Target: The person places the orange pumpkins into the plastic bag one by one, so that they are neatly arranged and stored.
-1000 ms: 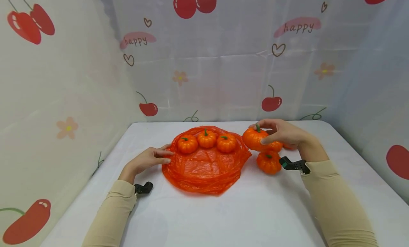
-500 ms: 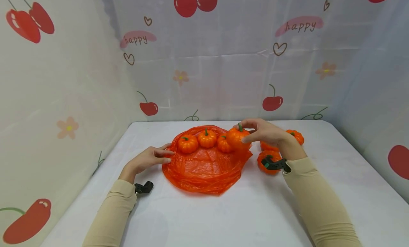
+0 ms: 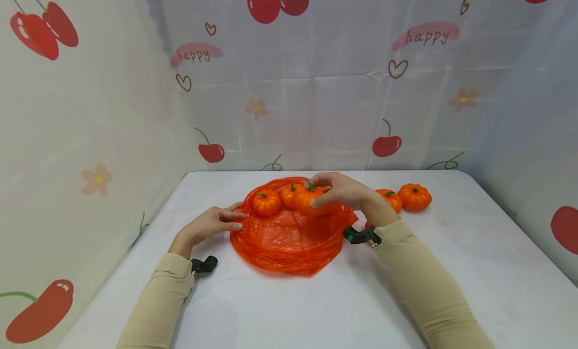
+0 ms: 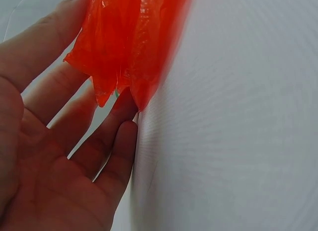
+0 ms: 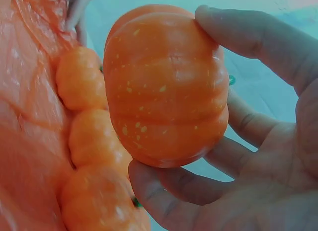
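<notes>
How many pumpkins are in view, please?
7 pumpkins: one in the right hand, three on the red bag, three on the table beside it, one mostly hidden. More may be unseen.

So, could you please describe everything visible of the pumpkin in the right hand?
The pumpkin is orange, squat, ribbed and glossy, plastic by its look, with yellow specks in the right wrist view and a green stem. The right hand grips it by its sides, stem up, over the orange-red bag.
</notes>
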`<action>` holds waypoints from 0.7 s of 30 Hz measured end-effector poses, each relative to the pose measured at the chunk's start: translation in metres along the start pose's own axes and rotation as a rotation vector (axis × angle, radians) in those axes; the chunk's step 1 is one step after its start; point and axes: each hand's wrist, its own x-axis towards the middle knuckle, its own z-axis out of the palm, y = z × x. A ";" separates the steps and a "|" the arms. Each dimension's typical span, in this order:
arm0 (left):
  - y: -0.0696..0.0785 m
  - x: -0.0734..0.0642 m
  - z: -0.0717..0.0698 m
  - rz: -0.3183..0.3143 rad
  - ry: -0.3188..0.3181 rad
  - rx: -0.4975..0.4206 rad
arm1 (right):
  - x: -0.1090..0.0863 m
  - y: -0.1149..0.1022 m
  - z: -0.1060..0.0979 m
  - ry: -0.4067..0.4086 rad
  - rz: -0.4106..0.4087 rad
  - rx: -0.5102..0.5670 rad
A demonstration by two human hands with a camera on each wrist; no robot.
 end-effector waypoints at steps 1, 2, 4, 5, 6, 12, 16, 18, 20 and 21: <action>0.000 0.000 0.000 0.003 0.001 0.003 | 0.004 -0.001 0.003 -0.002 0.004 -0.005; 0.000 -0.001 0.000 0.004 0.000 0.005 | 0.007 -0.002 0.006 -0.004 0.008 -0.009; 0.001 -0.001 0.000 0.008 0.000 0.011 | 0.013 -0.004 0.011 -0.004 0.011 -0.034; 0.001 -0.002 0.000 0.009 0.000 0.010 | 0.016 -0.005 0.014 -0.011 0.006 -0.038; 0.001 -0.002 0.000 0.009 0.000 0.011 | 0.019 -0.006 0.017 -0.019 0.003 -0.041; 0.002 -0.001 -0.001 0.008 0.000 0.002 | 0.034 -0.013 0.027 -0.069 -0.016 -0.079; 0.002 -0.001 -0.001 0.011 -0.002 0.000 | 0.044 -0.014 0.033 -0.099 -0.038 -0.092; 0.003 -0.002 -0.001 0.011 -0.002 0.004 | 0.048 -0.013 0.037 -0.105 -0.050 -0.090; 0.003 -0.002 0.000 0.003 -0.003 0.001 | 0.052 -0.013 0.041 -0.103 -0.047 -0.087; 0.003 -0.002 0.000 0.004 -0.004 0.005 | 0.053 -0.013 0.044 -0.102 -0.042 -0.091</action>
